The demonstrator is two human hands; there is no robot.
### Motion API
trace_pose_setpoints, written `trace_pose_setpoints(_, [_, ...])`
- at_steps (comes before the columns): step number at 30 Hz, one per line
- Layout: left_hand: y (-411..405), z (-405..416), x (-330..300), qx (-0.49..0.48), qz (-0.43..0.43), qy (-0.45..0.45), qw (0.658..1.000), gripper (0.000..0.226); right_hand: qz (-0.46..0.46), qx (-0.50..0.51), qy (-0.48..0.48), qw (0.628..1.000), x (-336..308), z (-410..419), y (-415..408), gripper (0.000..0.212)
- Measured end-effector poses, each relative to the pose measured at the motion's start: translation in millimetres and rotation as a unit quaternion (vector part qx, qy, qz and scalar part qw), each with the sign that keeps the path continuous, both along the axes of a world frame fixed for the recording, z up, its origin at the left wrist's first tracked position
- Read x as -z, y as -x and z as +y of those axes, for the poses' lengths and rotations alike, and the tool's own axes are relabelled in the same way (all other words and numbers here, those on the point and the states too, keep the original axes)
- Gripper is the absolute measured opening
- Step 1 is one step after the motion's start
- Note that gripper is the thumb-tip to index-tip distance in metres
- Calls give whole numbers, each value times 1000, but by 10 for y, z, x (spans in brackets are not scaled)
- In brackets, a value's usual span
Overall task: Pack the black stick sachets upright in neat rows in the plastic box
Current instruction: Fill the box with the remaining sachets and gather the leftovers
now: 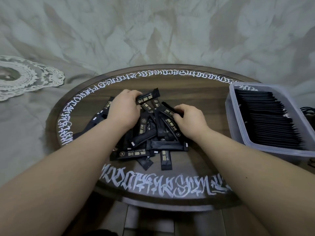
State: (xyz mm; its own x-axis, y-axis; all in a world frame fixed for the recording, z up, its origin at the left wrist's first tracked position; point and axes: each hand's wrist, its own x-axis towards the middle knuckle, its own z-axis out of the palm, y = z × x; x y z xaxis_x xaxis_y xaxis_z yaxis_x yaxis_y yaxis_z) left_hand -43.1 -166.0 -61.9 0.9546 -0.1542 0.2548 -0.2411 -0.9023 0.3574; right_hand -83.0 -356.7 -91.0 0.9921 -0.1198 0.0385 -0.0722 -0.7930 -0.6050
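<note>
A loose pile of black stick sachets [150, 143] lies in the middle of the round wooden table [196, 92]. My left hand [123, 109] is over the far left of the pile and grips one sachet [150, 97], lifted at an angle. My right hand [190, 120] is at the pile's right side and pinches the end of another sachet [167, 107]. The clear plastic box [236, 126] stands at the table's right edge, holding several sachets [267, 121] packed upright in a tight row.
White lettering [153, 183] rings the tabletop. A grey-green wrinkled cloth [153, 31] covers the surface behind the table, with a white lace doily [25, 77] at far left. Dark cables [308, 111] show behind the box. Floor tiles lie below the table's near edge.
</note>
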Motion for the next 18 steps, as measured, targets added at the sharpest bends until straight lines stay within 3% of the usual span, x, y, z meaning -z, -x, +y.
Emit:
trace_pose_setpoints(3, [146,29,-47,-32,4,50,998,38,50,-14,23,998,-52,135,81,59])
trace_pose_setpoints(6, [231,18,-62,-36,4,107,994,39,77,-18,127,989,-40,283,135,76])
trace_pose_setpoints(10, [275,2,-141,-37,4,155,987,34,76,-2,130,989,-25,284,114,60])
trace_pose_setpoints(13, [298,14,-178,-48,34,183,981,18,86,10,95,992,-33,241,92,52])
trace_pose_setpoints(18, [393,-4,-157,-37,112,319,940,14,62,11,46,997,-34,187,92,46])
